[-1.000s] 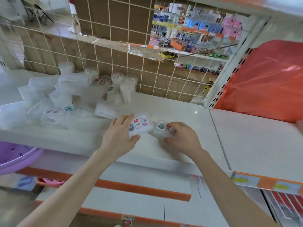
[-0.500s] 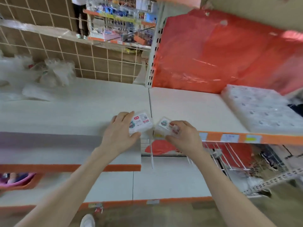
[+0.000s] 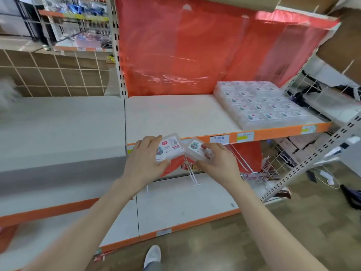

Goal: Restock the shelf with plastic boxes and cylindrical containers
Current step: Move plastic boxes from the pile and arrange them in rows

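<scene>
1. While the head camera is looking down at the store shelving, the left hand (image 3: 145, 163) is gripping a clear plastic box (image 3: 170, 147) with a white and red label. Its fingers are curling over the far edge and the thumb is pressing at the near side.
2. The right hand (image 3: 216, 163) is pinching the other box (image 3: 196, 148), also clear and with a small round picture on the lid, between thumb and curled fingers.
3. These 2 boxes are hanging in the air side by side, very close at their inner corners; I cannot tell if they are touching. They are sitting just in front of the orange strip (image 3: 273, 133) of the white shelf (image 3: 175, 116), not resting on it.
4. On the right part of this shelf, a block of boxes (image 3: 261, 104) of the same kind is standing in neat rows and layers, well apart from the hands.
5. Behind it, a red plastic sheet (image 3: 195, 45) is covering the back.
6. Paper price tags (image 3: 245, 136) are sticking on the orange strip, just right of the hands.
7. Below the hands, a lower shelf (image 3: 185, 208) is showing, and 1 white shoe (image 3: 153, 256) is standing on the floor.
8. At the left, a wire grid panel (image 3: 54, 75) is standing behind the neighbouring bay.
</scene>
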Demonstrator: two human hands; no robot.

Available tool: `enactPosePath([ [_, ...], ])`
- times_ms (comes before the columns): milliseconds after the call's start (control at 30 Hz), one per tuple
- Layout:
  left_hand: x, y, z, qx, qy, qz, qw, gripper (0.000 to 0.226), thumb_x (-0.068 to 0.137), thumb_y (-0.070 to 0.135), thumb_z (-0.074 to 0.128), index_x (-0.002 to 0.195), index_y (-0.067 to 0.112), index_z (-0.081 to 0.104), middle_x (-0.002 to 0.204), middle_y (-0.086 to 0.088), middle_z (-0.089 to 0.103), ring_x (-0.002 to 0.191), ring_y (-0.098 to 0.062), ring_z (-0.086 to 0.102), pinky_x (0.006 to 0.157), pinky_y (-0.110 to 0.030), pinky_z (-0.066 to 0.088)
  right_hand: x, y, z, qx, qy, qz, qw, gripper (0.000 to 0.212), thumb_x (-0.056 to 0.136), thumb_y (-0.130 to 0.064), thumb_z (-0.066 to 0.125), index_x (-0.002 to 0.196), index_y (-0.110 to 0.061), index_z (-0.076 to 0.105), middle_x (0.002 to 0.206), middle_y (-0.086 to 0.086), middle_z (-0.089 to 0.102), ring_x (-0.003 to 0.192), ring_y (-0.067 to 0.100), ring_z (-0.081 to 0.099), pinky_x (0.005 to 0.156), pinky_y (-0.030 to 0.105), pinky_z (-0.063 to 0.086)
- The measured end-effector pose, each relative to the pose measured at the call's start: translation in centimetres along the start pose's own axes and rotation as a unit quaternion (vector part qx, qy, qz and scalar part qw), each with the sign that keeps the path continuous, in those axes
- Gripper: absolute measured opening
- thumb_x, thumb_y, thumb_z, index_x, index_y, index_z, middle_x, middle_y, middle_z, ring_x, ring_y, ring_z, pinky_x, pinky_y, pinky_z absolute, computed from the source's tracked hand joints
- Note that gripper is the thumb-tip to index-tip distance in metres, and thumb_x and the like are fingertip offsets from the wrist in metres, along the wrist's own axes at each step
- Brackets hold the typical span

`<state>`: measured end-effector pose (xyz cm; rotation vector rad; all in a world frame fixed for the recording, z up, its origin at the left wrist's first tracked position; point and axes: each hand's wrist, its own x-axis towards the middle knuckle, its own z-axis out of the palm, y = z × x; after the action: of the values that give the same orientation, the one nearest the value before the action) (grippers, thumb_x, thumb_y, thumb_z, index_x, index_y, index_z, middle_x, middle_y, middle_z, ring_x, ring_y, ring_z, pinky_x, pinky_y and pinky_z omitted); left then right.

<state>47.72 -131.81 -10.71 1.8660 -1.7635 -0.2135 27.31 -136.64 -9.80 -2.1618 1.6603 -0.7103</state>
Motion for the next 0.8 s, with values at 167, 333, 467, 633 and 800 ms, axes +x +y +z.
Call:
enactPosePath([
  [167,3.2,2.1,2.7,-0.005,-0.030,0.025,0.999,0.071,0.080,0.035,0.064,0.141,0.014,0.035,0.135,-0.004,0.040,0.122,-0.023,0.035,0.097,-0.029,0.028,1.3,3.6,-1.3,0.001,0.013,0.022,1.000,0.052,0.071,-0.028,0.073,0.120,-0.017,0.059,0.117,0.001,0.058,0.103,0.019,0.056,0.068,0.019,0.030],
  [333,8.9,4.3,5.5,-0.010,-0.039,0.044,0.998,0.071,0.081,0.038,0.063,0.141,0.015,0.034,0.136,-0.004,0.040,0.122,-0.024,0.035,0.096,-0.033,0.034,5.5,7.5,-3.2,-0.009,0.054,0.031,0.998,0.049,0.072,-0.022,0.072,0.119,-0.014,0.059,0.118,0.004,0.058,0.105,0.025,0.055,0.067,0.020,0.027],
  [467,14.3,6.0,7.7,-0.020,-0.035,0.059,0.997,0.072,0.081,0.039,0.063,0.142,0.015,0.033,0.135,-0.002,0.040,0.122,-0.022,0.035,0.096,-0.029,0.030,10.1,9.9,-4.8,-0.020,0.060,0.004,0.998,0.046,0.073,-0.013,0.072,0.118,-0.007,0.059,0.120,0.011,0.056,0.106,0.030,0.054,0.082,0.030,0.036],
  [633,20.2,7.7,10.4,-0.028,-0.032,0.073,0.996,0.075,0.080,0.043,0.064,0.142,0.016,0.033,0.135,-0.001,0.041,0.122,-0.021,0.035,0.097,-0.029,0.029,16.0,12.5,-6.4,-0.031,0.085,0.002,0.996,0.046,0.072,-0.012,0.073,0.116,-0.004,0.059,0.119,0.013,0.057,0.110,0.033,0.051,0.091,0.041,0.040],
  [800,24.1,9.4,12.2,-0.035,-0.048,0.085,0.995,0.075,0.081,0.042,0.063,0.143,0.016,0.031,0.137,-0.001,0.039,0.124,-0.021,0.034,0.097,-0.027,0.028,19.5,14.9,-7.4,-0.033,0.094,0.013,0.995,0.047,0.072,-0.012,0.073,0.116,-0.003,0.059,0.120,0.012,0.057,0.111,0.032,0.051,0.092,0.041,0.040],
])
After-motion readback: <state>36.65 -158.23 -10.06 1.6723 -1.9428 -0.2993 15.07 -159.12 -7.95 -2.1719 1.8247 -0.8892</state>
